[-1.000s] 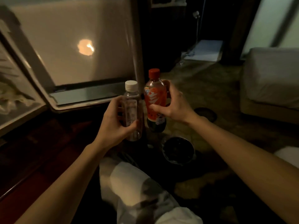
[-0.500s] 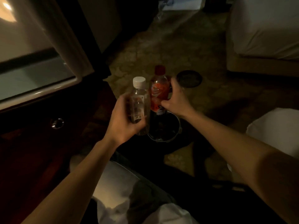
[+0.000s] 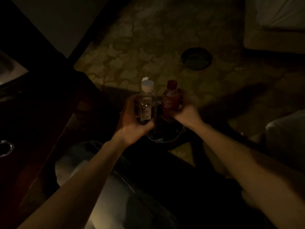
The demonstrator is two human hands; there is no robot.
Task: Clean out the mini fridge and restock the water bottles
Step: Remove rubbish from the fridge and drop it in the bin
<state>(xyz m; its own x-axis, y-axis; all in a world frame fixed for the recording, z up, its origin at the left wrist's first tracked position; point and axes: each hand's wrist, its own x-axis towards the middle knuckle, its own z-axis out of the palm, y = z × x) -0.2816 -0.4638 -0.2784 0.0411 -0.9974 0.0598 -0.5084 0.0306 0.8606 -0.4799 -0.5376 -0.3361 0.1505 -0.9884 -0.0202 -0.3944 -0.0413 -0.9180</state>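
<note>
Near the centre of the frame the left hand [image 3: 132, 123] wraps its fingers and thumb around a clear plastic water bottle with a white cap [image 3: 146, 103], held upright with its printed label facing the camera. Just to its right, the right hand [image 3: 185, 111] grips a red-labelled soft-drink bottle with a red cap [image 3: 170, 100], also upright; the two bottles stand side by side, close but apparently not touching, though the dim light makes the gap hard to judge. Directly below them sits a dark round bin with a metal rim [image 3: 166, 138] on the patterned yellowish carpet [image 3: 148, 47]. A dark round disc [image 3: 196, 58] lies on the carpet in the upper right of the frame. At the upper left a pale edge of the white mini fridge [image 3: 9, 70] shows beside a dark wooden cabinet [image 3: 41, 113], which carries a round metal knob [image 3: 5, 148] at the left edge. The corner of a pale bed [image 3: 274, 22] fills the upper right, and the person's light trousers [image 3: 102, 187] occupy the bottom centre.
</note>
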